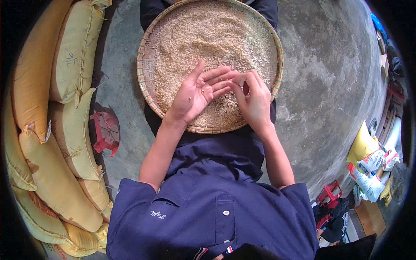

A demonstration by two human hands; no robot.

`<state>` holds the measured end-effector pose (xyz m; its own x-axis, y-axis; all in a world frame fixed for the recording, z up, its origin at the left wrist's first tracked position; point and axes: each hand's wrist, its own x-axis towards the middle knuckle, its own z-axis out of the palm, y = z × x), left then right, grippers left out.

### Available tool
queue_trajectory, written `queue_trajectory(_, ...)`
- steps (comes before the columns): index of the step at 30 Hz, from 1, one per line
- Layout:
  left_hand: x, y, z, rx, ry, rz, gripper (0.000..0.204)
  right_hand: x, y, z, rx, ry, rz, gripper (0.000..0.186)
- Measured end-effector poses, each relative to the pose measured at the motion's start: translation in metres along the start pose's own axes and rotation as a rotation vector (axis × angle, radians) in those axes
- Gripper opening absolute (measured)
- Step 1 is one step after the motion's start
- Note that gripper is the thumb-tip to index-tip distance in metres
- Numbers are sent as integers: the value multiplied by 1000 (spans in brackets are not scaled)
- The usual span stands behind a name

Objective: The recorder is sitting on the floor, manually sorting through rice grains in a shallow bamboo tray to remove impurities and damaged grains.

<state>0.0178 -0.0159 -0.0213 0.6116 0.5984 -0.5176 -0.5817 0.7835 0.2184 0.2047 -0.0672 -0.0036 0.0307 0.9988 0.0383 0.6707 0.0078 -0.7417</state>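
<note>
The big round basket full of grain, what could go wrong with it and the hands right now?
The basket seems to rest across the person's legs, so a moving knee might tip it and spill grain onto the floor.

The left hand is palm up with a few tiny bits on it. Tilting it, or a bump from the right hand at its fingertips, could drop them.

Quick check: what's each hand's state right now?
Left hand: open, palm up, a few grains on it.
Right hand: closed in a thumb-and-finger pinch; whether it holds anything cannot be told.
</note>
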Motion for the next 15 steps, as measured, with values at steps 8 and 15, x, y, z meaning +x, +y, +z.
queue_trajectory(8, -1, 4, 4, -77, 52, 116, 79, -25, -6, 7, -144, -11, -17, 13)
queue_trajectory(15, -2, 5, 7, -107, 54, 154, 79, -27, -7, 12, -289, -95, -75, 14)
